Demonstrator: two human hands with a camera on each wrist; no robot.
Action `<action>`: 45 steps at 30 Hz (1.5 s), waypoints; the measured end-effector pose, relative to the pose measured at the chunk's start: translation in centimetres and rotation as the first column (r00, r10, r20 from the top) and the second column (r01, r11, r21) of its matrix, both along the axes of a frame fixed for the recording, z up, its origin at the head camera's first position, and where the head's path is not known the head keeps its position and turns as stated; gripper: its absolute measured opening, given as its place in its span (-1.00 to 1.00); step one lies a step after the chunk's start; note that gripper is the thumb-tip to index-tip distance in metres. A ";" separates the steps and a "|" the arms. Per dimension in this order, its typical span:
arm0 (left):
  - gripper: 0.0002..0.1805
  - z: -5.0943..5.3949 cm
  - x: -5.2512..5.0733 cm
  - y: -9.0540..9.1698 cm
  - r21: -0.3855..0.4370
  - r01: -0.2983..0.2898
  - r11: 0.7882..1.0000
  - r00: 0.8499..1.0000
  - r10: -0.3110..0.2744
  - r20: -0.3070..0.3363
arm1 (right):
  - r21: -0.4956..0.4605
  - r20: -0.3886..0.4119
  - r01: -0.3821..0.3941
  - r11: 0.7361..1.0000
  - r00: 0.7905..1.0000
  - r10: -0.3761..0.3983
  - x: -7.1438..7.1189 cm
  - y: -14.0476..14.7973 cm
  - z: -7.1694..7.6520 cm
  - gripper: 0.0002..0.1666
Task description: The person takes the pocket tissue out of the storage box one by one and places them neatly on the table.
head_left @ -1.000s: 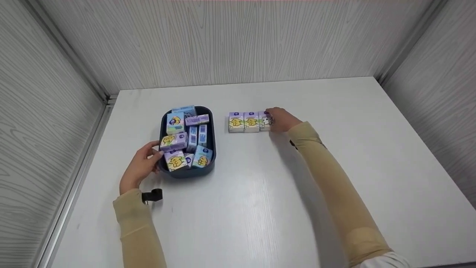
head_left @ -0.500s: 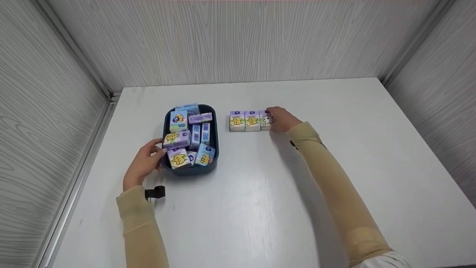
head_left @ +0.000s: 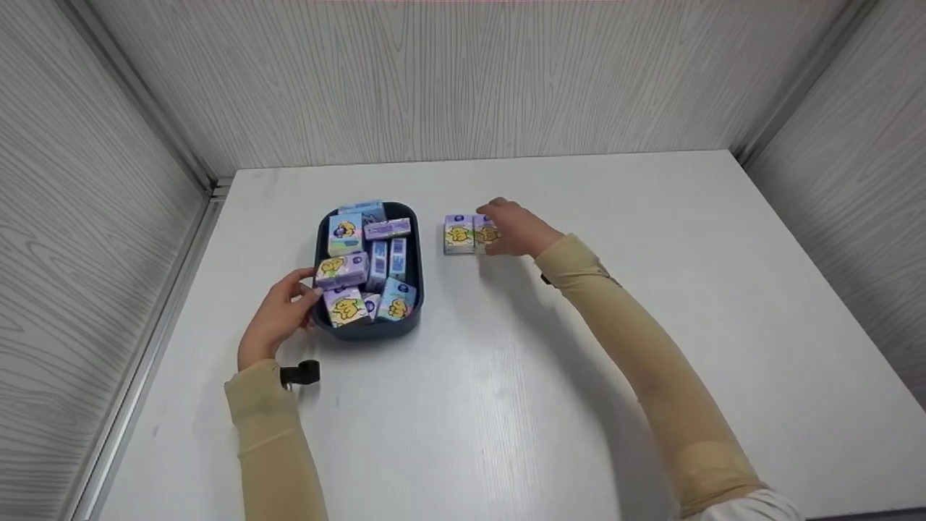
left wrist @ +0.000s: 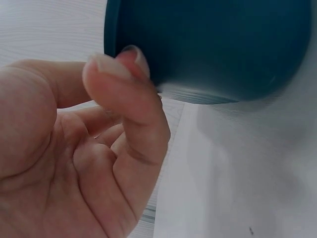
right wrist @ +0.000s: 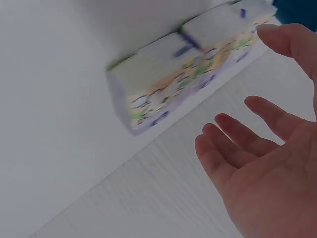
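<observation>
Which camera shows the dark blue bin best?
The head view: the dark blue bin shows nearly whole, small cartoon boxes inside. The left wrist view shows only part, close up; the right wrist view, a piece at top right.

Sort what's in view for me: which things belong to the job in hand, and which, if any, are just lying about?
Part of the job:
dark blue bin, left hand at its edge
loose boxes in it
row of boxes, right hand beside it

Just surroundings:
white table
wood-grain panels
black wrist device, worn

I see no stray items.
</observation>
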State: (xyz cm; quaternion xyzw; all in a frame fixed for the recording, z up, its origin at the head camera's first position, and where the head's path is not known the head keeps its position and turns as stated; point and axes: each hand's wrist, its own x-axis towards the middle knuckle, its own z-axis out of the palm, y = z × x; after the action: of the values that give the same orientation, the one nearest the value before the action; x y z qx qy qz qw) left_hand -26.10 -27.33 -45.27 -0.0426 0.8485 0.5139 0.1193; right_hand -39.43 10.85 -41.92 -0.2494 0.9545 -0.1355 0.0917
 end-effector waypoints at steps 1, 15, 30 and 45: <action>-0.40 0.0 0.0 0.0 0.000 0.003 1.000 1.000 -0.003 -0.002 | -0.009 -0.012 -0.021 1.000 1.000 0.021 0.4 -0.8 0.3 -0.18; -0.40 -0.3 -0.1 0.1 0.007 0.004 1.000 1.000 -0.004 -0.008 | -0.026 -0.039 -0.396 0.918 0.918 0.394 6.7 -11.1 1.9 -0.33; -0.41 -0.2 -0.1 -0.1 0.020 0.011 1.000 1.000 -0.010 -0.026 | 0.254 -0.174 -0.319 0.913 0.913 0.368 8.7 -14.5 -0.1 -0.38; -0.43 -0.3 -0.1 0.0 0.036 0.010 0.999 0.999 -0.008 -0.043 | 0.379 -0.126 -0.274 0.884 0.931 0.343 9.6 -15.3 0.3 -0.62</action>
State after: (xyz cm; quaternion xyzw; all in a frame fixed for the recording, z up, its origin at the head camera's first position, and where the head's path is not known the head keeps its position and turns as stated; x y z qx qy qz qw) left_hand -26.22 -27.32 -45.54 -0.0256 0.8416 0.5294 0.1042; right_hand -29.84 -4.45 -41.58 -0.3895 0.9153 0.0797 0.0643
